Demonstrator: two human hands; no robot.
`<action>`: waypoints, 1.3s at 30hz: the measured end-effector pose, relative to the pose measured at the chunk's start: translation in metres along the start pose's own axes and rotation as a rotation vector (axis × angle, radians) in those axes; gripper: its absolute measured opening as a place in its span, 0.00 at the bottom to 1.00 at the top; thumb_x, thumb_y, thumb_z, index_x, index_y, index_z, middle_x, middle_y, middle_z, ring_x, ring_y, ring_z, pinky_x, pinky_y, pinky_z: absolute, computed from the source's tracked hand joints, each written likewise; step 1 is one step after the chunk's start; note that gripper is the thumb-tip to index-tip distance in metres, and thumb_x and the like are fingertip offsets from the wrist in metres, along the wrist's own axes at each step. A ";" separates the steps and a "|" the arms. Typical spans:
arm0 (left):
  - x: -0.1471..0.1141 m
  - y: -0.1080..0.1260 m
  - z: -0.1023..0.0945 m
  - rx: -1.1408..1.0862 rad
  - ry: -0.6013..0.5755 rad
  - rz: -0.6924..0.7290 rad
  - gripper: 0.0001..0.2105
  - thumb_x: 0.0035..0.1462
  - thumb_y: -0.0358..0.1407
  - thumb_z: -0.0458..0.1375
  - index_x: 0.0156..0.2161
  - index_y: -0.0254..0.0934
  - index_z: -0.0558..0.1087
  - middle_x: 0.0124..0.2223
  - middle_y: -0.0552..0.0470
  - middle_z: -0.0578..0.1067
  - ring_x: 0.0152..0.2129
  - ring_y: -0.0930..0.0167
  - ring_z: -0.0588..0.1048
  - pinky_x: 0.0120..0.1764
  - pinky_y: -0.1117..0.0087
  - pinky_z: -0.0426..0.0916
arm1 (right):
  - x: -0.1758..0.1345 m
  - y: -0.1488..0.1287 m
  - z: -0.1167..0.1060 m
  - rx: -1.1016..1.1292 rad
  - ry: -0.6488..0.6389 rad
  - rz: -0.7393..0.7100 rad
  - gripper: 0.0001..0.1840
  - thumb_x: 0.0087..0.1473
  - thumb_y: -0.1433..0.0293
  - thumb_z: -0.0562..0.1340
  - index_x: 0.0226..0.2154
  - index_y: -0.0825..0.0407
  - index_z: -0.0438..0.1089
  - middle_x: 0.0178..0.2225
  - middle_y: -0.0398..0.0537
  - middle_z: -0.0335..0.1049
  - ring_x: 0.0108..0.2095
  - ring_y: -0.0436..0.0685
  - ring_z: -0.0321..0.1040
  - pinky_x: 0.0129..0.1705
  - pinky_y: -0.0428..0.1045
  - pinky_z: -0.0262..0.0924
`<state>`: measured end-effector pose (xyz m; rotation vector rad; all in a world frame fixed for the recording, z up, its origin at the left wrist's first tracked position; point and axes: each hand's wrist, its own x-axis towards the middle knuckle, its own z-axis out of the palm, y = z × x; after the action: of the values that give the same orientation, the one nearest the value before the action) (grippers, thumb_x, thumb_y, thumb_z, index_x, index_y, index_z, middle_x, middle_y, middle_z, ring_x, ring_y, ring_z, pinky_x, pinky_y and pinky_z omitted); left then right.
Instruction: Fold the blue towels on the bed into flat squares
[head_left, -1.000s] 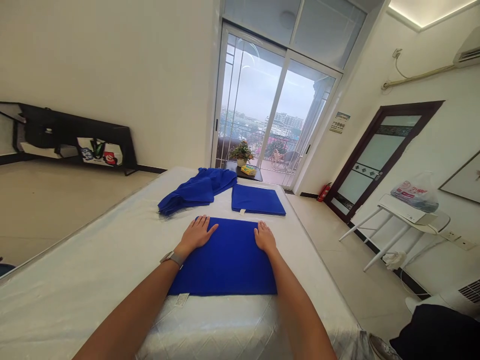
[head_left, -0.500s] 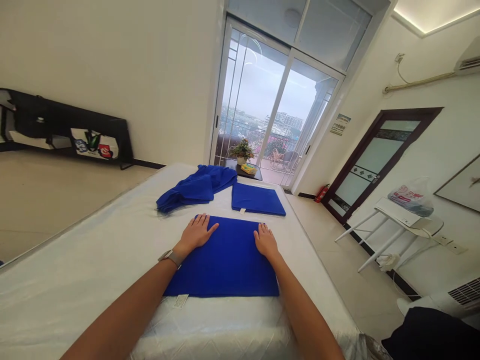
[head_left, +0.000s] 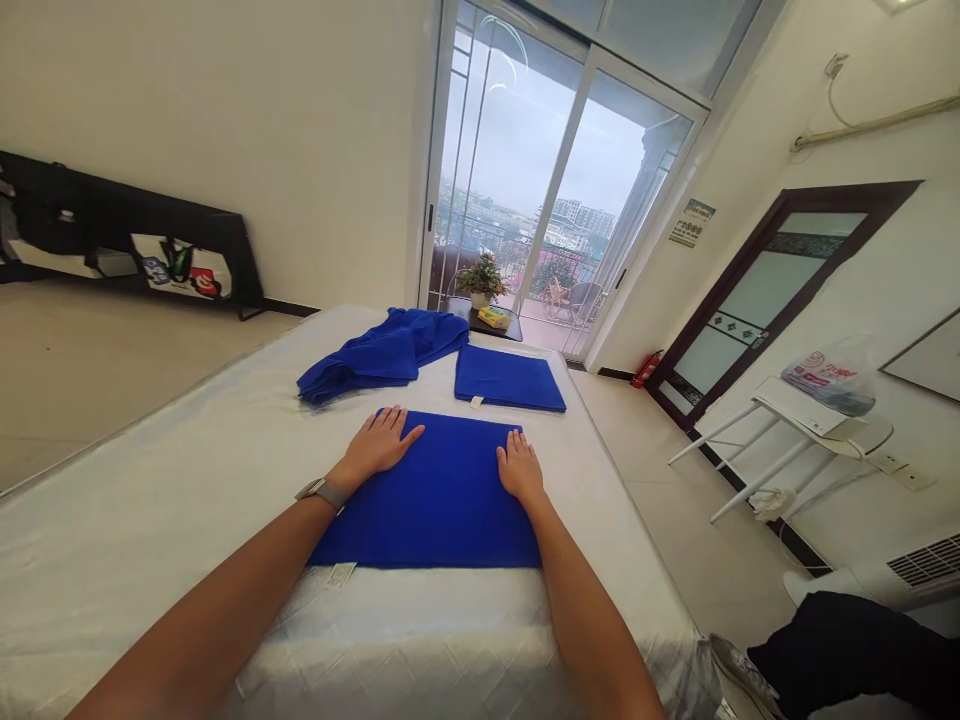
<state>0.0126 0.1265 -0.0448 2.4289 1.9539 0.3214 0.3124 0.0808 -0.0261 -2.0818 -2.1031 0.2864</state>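
Both hands are down flat: the left hand (head_left: 377, 446), a watch (head_left: 321, 492) on its wrist, lies spread with fingers splayed over the far left corner of the blue towel (head_left: 442, 495), and the right hand (head_left: 517, 468) lies palm-down near the far right edge. Nothing is gripped; both are released and pressing, which looks like smoothing, pinning the cloth flat against the mattress. The towel sits as a neat rectangle in the middle of the white bed (head_left: 157, 500), its near edge running parallel to the bed's edge, with a white label (head_left: 339, 576) poking out at its near left corner. Just beyond lies a second folded blue towel (head_left: 508, 380), squared up and apart from the first. To its left, a rumpled heap of blue towels (head_left: 382, 354) is bunched loosely. Off the bed's far end, a small dark table (head_left: 495, 330) carries a potted plant (head_left: 481, 280).
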 end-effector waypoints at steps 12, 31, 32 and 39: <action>0.016 0.079 -0.011 -0.021 0.028 0.188 0.41 0.66 0.57 0.32 0.66 0.23 0.58 0.68 0.31 0.58 0.67 0.57 0.55 0.66 0.55 0.49 | -0.003 -0.001 0.002 0.033 0.055 -0.007 0.35 0.68 0.59 0.38 0.70 0.62 0.43 0.72 0.54 0.38 0.71 0.56 0.33 0.70 0.55 0.30; 0.001 0.092 0.010 -0.073 -0.108 0.264 0.37 0.66 0.55 0.32 0.70 0.31 0.51 0.72 0.42 0.50 0.69 0.61 0.48 0.67 0.56 0.42 | -0.004 0.000 0.002 0.041 0.050 -0.021 0.36 0.68 0.59 0.38 0.70 0.62 0.43 0.72 0.52 0.37 0.71 0.56 0.32 0.70 0.54 0.28; -0.002 0.081 0.008 -0.066 -0.119 0.246 0.37 0.66 0.55 0.32 0.70 0.31 0.50 0.72 0.42 0.49 0.69 0.61 0.47 0.67 0.56 0.43 | -0.004 0.000 0.001 0.041 0.042 -0.015 0.36 0.67 0.58 0.37 0.70 0.62 0.43 0.72 0.51 0.37 0.71 0.55 0.32 0.70 0.54 0.27; -0.023 0.024 -0.006 -0.036 -0.111 0.108 0.39 0.65 0.57 0.31 0.70 0.30 0.49 0.72 0.42 0.49 0.69 0.61 0.47 0.67 0.55 0.43 | -0.004 -0.001 -0.002 0.030 0.011 -0.002 0.36 0.67 0.58 0.37 0.70 0.62 0.41 0.72 0.50 0.35 0.72 0.55 0.30 0.70 0.53 0.27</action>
<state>0.0302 0.0983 -0.0394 2.4773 1.7623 0.2161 0.3122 0.0768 -0.0238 -2.0596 -2.0816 0.3039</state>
